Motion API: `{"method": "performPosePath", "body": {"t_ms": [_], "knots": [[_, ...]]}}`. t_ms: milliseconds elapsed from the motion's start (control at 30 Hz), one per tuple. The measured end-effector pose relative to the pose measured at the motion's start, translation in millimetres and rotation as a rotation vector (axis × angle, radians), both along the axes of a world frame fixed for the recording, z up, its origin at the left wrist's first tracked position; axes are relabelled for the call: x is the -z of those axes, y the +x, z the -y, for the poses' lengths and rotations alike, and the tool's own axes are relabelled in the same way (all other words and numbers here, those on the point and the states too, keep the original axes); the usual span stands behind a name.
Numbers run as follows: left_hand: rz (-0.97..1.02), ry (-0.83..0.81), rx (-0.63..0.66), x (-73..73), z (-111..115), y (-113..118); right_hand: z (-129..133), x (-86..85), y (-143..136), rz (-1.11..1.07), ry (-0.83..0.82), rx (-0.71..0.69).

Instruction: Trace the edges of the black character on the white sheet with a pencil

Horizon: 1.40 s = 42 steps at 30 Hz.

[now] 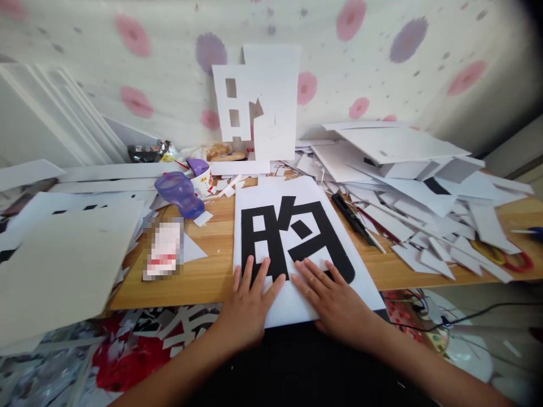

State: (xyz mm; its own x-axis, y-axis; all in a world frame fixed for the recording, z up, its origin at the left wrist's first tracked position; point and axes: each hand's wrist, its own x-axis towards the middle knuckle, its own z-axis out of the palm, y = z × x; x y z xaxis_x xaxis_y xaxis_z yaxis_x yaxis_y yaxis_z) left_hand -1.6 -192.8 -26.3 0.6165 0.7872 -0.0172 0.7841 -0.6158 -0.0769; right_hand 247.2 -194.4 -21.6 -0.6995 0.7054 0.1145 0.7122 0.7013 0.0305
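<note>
A wooden table (212, 271) is stretching across the view, and heaps of white offcuts (424, 192) are covering its right side while larger white boards (63, 265) are overhanging the near left edge. Against the far wall a cut-out white panel (258, 102) is leaning upright. In the middle, at the near edge, a white sheet with a large black character (292, 226) is lying flat, its near end jutting slightly past the table. Both hands are pressing down on its near part: the left hand (248, 299) is resting with fingers spread over the black strokes, the right hand (335, 299) just beside it, fingers fanned flat; neither is pinching anything. The sheet is looking light, thin and fairly stiff, likely easy to slide on the smooth wood and easy to crease, so taking it by the overhanging near edge seems safest. A black knife (354, 220) is lying just right of the sheet, and a purple bottle (180, 195) is lying tipped to the far left.
</note>
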Motion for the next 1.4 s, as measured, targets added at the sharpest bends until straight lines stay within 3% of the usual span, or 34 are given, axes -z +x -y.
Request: {"method": "performPosePath", "body": {"t_ms": [133,233,367,467,600,700,800,900,1000,1167,1300,1400], "knots": [[0.003,0.128,0.078,4.9,-0.3,2.4,4.7,8.9,-20.6,0.01,0.128,0.007],[-0.01,0.132,0.078,3.9,-0.7,4.0,6.3,13.7,-19.3,0.013,0.163,0.001],[-0.042,0.059,0.052,0.4,0.0,5.5,8.9,18.8,18.8,0.021,0.185,0.031],[-0.043,0.004,0.051,-1.6,0.3,5.1,14.4,21.3,61.6,0.043,0.216,0.153],[0.021,-0.001,0.073,-2.0,-1.2,1.8,22.4,10.4,90.2,0.066,0.167,0.197],[0.052,0.018,0.08,0.0,-3.7,-0.6,20.0,-5.5,69.2,0.046,0.054,0.136],[0.03,0.006,0.078,2.9,-5.4,-1.4,8.2,-16.2,24.9,0.017,-0.101,0.022],[-0.006,-0.042,0.065,1.6,-6.1,-1.3,-6.6,-16.6,-11.4,-0.07,-0.206,-0.088],[-0.053,-0.177,0.077,-10.1,-10.2,-4.6,-17.5,-11.1,-18.6,-0.116,-0.27,-0.106],[0.048,-0.322,0.183,-37.6,-40.8,-22.5,-17.8,-6.8,11.5,-0.103,-0.242,0.007],[0.138,-0.261,0.23,-44.1,-65.3,-27.1,-11.9,-14.4,43.8,-0.087,-0.256,0.075],[0.044,-0.192,0.249,-46.4,-61.8,-16.3,-20.0,-25.9,77.3,-0.198,-0.322,0.114]]}}
